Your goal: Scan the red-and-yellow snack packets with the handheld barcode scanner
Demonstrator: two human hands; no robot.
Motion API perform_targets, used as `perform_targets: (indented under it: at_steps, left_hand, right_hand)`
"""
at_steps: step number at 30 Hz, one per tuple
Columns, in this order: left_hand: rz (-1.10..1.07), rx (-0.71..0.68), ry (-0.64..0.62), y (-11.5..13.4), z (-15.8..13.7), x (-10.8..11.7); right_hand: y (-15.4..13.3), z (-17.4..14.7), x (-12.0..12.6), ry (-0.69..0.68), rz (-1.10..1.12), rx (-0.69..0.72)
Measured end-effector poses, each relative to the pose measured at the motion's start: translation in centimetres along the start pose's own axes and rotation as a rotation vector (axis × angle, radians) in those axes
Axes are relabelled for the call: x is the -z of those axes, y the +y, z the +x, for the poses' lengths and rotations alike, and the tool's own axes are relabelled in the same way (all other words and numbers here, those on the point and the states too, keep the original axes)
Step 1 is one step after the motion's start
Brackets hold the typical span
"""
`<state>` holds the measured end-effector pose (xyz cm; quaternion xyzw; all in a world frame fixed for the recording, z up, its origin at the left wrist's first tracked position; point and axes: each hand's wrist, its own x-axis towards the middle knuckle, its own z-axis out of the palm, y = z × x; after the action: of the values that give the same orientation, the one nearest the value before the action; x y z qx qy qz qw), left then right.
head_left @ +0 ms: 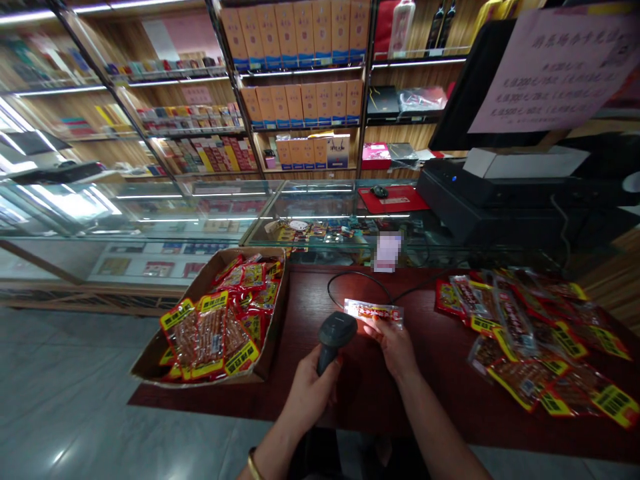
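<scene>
My left hand is wrapped round the grip of a dark barcode scanner, its head tilted up and forward. A little ahead and to the right, my right hand pinches a narrow snack packet with red print and clear ends. Reddish light falls near the packet's lower edge. To the left, a cardboard box holds many red and yellow snack packets. On the right, a loose pile of similar packets lies on the dark red wooden counter.
A black cable loops across the counter. Behind stand a glass display case, a red mouse pad with a mouse, and a monitor bearing a paper notice above a black cash drawer. Shelves of boxed goods line the wall.
</scene>
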<state>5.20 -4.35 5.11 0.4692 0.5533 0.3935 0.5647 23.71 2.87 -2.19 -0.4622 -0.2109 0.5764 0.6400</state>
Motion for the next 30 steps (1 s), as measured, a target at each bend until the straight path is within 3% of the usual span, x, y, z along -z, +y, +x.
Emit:
perform_targets:
  at_steps: [7, 15, 20, 24, 30]
  left_hand:
    - [-0.022, -0.001, -0.001, 0.0, 0.3, -0.2]
    - [0.035, 0.055, -0.042, 1.5, -4.1, 2.6]
    - [0.084, 0.037, -0.013, 1.7, -4.7, 3.3]
    - [0.044, 0.02, -0.017, 0.8, -3.4, 2.7]
    - [-0.087, 0.133, 0.059, -1.8, -2.6, 2.6]
  right_hand:
    - [0.1, 0.1, 0.1, 0.006, 0.003, 0.009]
    - [0.2, 0.2, 0.0, -0.007, -0.01, 0.004]
    - [0.4, 0.3, 0.1, 0.015, -0.001, 0.014]
    - [0.1, 0.3, 0.1, 0.029, 0.001, 0.025]
    - [-1.7, -0.5, -1.4, -0.021, -0.035, -0.002]
